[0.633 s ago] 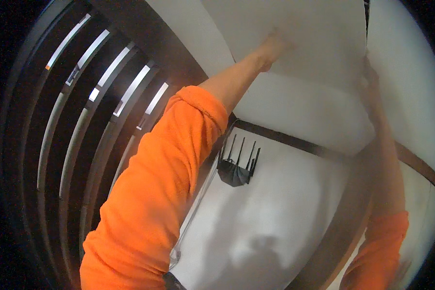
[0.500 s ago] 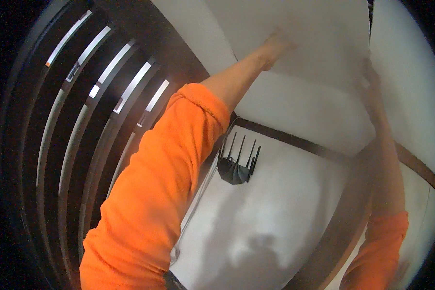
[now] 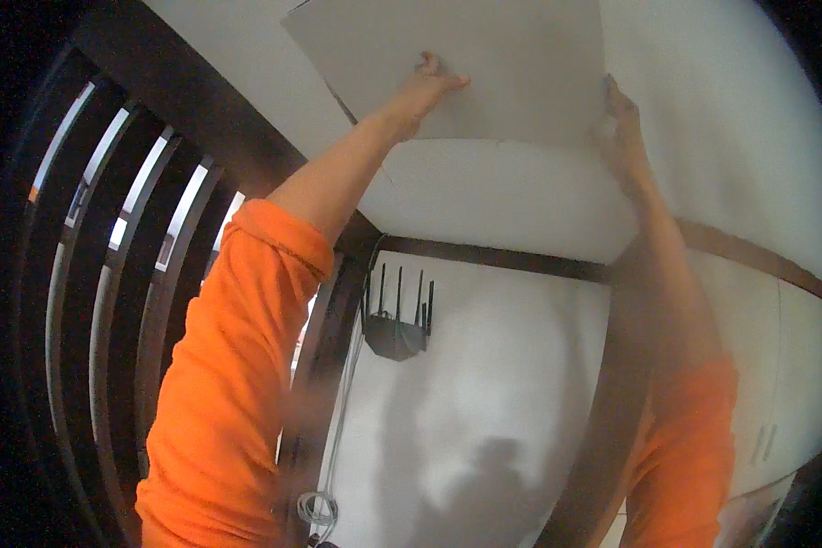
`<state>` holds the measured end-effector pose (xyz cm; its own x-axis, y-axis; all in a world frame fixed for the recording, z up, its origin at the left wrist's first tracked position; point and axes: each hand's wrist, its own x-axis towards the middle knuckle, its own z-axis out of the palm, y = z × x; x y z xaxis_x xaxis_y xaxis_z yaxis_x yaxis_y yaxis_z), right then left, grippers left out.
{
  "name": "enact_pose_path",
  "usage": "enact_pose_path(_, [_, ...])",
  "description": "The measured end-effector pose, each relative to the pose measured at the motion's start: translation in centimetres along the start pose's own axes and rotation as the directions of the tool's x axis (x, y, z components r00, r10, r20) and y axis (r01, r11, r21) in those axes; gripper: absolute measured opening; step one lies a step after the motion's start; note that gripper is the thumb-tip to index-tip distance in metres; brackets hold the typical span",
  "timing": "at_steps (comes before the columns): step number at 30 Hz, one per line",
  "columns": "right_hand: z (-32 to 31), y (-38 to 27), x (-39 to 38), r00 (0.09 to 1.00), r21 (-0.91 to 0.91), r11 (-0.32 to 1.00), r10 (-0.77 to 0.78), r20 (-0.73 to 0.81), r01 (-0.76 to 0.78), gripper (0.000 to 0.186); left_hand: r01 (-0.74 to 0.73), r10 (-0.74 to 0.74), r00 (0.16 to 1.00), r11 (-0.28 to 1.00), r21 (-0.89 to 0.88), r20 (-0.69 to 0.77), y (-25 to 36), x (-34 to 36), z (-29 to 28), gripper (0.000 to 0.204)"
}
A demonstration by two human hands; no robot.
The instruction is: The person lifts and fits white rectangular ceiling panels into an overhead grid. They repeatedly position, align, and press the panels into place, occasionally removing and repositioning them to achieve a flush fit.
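Overhead, a pale square panel (image 3: 511, 41) sits at the ceiling with a dark gap along its left edge. My left hand (image 3: 425, 91) is raised against the panel's underside, fingers spread and bent, holding nothing. At the panel's right edge is my right hand (image 3: 626, 137), its fingertips at that edge; haze and blur hide whether they grip it. Both arms reach up in orange sleeves (image 3: 219, 384).
Dark slats (image 3: 100, 274) run down the left. Ahead, a black device with several antennas (image 3: 393, 338) hangs on a white wall (image 3: 457, 384), cables (image 3: 318, 507) beside it. White cupboard doors (image 3: 749, 384) and a brown beam (image 3: 594, 457) stand at right.
The view has shifted, so the slats and wall device sit further left. My hands have moved left in view, and the panel's left and lower edges now show more clearly.
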<state>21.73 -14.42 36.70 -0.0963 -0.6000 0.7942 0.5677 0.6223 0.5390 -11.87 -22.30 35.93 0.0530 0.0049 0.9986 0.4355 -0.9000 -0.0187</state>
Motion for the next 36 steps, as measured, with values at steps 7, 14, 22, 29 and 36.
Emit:
enact_pose_path(7, [-1.0,-1.9,1.1,0.99,0.082,0.992,0.09,0.104,-0.099,0.089,-0.03,0.018,0.993,0.995,0.097,0.116,0.0,0.3,-2.2,0.116])
enact_pose_path(14, [-0.8,-1.2,1.2,0.984,0.065,0.987,0.14,0.108,-0.148,0.083,0.016,-0.034,0.995,0.982,0.187,0.093,0.9,0.3,-2.8,0.099])
enact_pose_path(22, [-2.8,-7.1,-0.8,0.914,0.111,0.921,0.345,0.212,-0.373,0.088,-0.044,0.031,0.995,0.988,0.151,0.091,0.4,-0.2,-2.7,0.097])
enact_pose_path(29, [-3.2,-1.1,-0.1,0.949,0.147,0.956,0.217,0.228,-0.253,0.083,-0.073,0.069,0.997,0.985,0.158,0.035,0.2,0.3,-1.4,0.092])
enact_pose_path(36, [-1.9,-0.2,0.3,0.979,0.153,0.976,0.127,0.159,-0.152,0.083,-0.067,0.071,0.997,0.991,0.114,-0.031,-0.4,0.5,1.9,0.096])
